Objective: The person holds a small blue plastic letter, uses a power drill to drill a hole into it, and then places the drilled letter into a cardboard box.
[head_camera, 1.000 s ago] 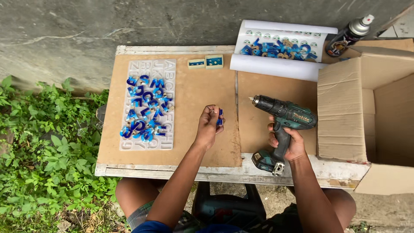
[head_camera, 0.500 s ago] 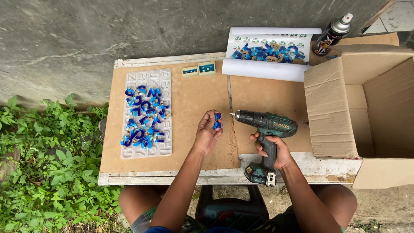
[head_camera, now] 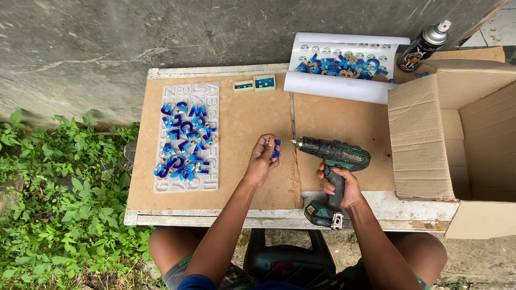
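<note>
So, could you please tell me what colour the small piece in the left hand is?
Blue; the small piece pinched in the left hand shows best in the head view.

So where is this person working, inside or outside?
Probably outside, at a makeshift craft bench: the board-topped table stands against a rough concrete wall, green weeds grow beside it, and bare ground shows underneath.

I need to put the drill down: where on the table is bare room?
Bare board lies between the letter mould and the left hand, and between the drill and cardboard box. The far right corner, with paper roll and spray can, is crowded.
</note>
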